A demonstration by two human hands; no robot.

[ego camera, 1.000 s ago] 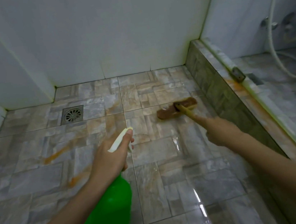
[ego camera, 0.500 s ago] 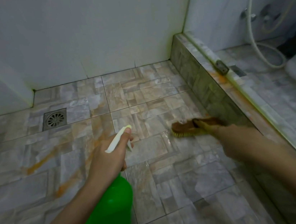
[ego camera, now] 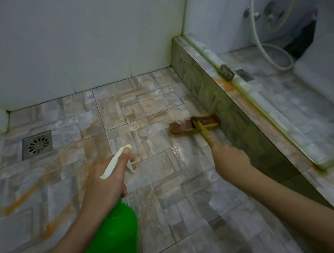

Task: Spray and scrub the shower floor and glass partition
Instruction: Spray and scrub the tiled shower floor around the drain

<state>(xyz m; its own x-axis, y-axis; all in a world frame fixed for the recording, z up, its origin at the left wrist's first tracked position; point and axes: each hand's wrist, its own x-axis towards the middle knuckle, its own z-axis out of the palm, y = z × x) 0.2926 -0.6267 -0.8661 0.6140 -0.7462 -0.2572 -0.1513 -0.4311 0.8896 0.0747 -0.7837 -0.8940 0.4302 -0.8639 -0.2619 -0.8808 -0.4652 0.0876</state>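
I see the left hand [ego camera: 106,185] still wrapped around the green spray bottle [ego camera: 111,240], unchanged. The right hand [ego camera: 229,158], fingers closed on the handle, has pushed the brush [ego camera: 193,125] farther out across the shower floor [ego camera: 170,189], beside the curb [ego camera: 223,106].

single head cam, wide-angle, looks forward and steeply down at the shower floor [ego camera: 170,189] from standing height. faces the white back wall [ego camera: 76,42]; tiled curb [ego camera: 221,98] runs diagonally on the right. both forearms enter from the bottom edge, close to lens. edges bend with fisheye. no second view to overlap.
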